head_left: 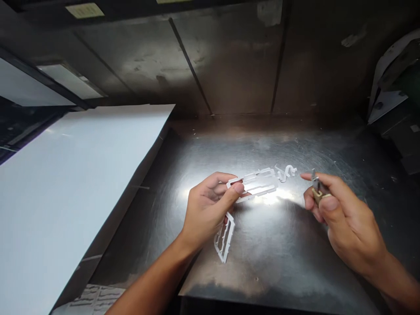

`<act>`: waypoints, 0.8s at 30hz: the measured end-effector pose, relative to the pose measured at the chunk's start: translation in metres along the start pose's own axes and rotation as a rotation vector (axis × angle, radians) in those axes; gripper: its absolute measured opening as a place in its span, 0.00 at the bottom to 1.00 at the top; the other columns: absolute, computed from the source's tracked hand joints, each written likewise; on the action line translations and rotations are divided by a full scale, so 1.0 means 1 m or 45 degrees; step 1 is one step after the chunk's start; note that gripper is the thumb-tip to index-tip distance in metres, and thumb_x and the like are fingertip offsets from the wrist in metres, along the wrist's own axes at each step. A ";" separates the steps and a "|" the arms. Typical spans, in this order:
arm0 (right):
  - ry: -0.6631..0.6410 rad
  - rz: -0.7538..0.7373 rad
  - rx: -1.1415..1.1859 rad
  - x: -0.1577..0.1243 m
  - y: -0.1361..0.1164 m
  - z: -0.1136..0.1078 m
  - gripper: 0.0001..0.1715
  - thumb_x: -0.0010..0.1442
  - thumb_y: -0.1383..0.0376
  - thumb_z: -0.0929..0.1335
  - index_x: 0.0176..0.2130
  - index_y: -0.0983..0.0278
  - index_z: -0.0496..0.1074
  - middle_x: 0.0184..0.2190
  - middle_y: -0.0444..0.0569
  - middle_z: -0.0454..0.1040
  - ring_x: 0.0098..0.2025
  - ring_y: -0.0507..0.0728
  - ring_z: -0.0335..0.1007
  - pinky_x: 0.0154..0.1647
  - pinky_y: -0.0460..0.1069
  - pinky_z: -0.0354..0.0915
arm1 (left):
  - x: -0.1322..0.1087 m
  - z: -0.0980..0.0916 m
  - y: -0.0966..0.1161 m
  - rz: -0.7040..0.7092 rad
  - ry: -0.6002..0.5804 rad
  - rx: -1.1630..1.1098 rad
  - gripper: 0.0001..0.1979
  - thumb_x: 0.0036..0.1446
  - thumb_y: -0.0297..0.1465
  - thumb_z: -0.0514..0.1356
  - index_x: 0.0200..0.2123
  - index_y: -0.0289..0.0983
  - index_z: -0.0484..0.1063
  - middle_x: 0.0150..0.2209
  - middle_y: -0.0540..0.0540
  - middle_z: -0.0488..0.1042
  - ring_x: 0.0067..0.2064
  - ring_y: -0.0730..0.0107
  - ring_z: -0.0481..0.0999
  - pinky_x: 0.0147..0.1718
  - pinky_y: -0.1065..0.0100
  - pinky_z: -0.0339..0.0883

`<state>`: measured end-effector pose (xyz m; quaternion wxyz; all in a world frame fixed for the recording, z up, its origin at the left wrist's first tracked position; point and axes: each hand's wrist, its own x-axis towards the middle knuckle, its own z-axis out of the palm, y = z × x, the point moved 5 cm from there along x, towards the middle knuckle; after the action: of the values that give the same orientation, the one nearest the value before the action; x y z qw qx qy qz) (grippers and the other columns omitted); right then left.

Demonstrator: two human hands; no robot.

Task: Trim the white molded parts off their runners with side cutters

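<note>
My left hand (213, 199) is closed on a white plastic frame (259, 175), thumb on top, holding it over the metal table. A second white plastic frame (231, 236) hangs below the same hand; whether the hidden fingers grip it too, I cannot tell. Off the far end of the upper frame is a curled white plastic strip (288, 171); whether it is joined to the frame is unclear. To the right, my right hand (348, 218) pinches a small metal tool with a brass-coloured part (316, 190), its tip pointing up and apart from the frame. The fingers cover much of the tool.
The scratched metal table (278, 262) has small white specks near its back edge. A large white sheet (98, 166) slopes along the left, with a ribbed white piece (98, 299) below it. A metal wall (229, 65) stands behind. Dark equipment (400, 96) is at the right.
</note>
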<state>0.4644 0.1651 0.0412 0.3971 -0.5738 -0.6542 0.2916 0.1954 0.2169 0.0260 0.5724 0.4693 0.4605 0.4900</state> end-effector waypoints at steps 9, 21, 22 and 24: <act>-0.288 0.020 -0.014 -0.005 -0.002 0.025 0.35 0.87 0.51 0.58 0.84 0.43 0.43 0.40 0.42 0.77 0.35 0.54 0.74 0.35 0.49 0.68 | -0.002 -0.004 0.003 0.102 0.103 0.083 0.15 0.67 0.40 0.76 0.43 0.34 0.82 0.21 0.51 0.74 0.18 0.80 0.64 0.19 0.81 0.58; -0.325 0.080 0.069 -0.005 -0.001 0.028 0.35 0.87 0.49 0.58 0.83 0.39 0.40 0.43 0.42 0.78 0.37 0.54 0.74 0.38 0.50 0.70 | -0.007 -0.003 0.003 0.052 0.072 0.103 0.12 0.68 0.38 0.76 0.45 0.36 0.84 0.24 0.50 0.77 0.21 0.80 0.68 0.23 0.81 0.63; -0.328 0.086 0.075 -0.005 -0.001 0.028 0.36 0.87 0.49 0.58 0.83 0.40 0.40 0.43 0.42 0.78 0.37 0.54 0.74 0.38 0.50 0.70 | -0.007 -0.002 0.003 0.053 0.073 0.094 0.11 0.68 0.38 0.76 0.45 0.36 0.84 0.22 0.52 0.74 0.21 0.80 0.69 0.25 0.81 0.66; -0.337 0.095 0.085 -0.005 -0.002 0.028 0.35 0.87 0.49 0.58 0.83 0.40 0.40 0.43 0.42 0.78 0.37 0.53 0.74 0.39 0.50 0.70 | -0.007 -0.001 0.003 0.054 0.072 0.089 0.11 0.68 0.38 0.76 0.44 0.37 0.85 0.18 0.55 0.69 0.20 0.79 0.68 0.25 0.80 0.68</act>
<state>0.4395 0.1619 0.0274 0.3150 -0.5407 -0.6692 0.4009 0.1931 0.2108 0.0297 0.5319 0.4847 0.4831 0.4987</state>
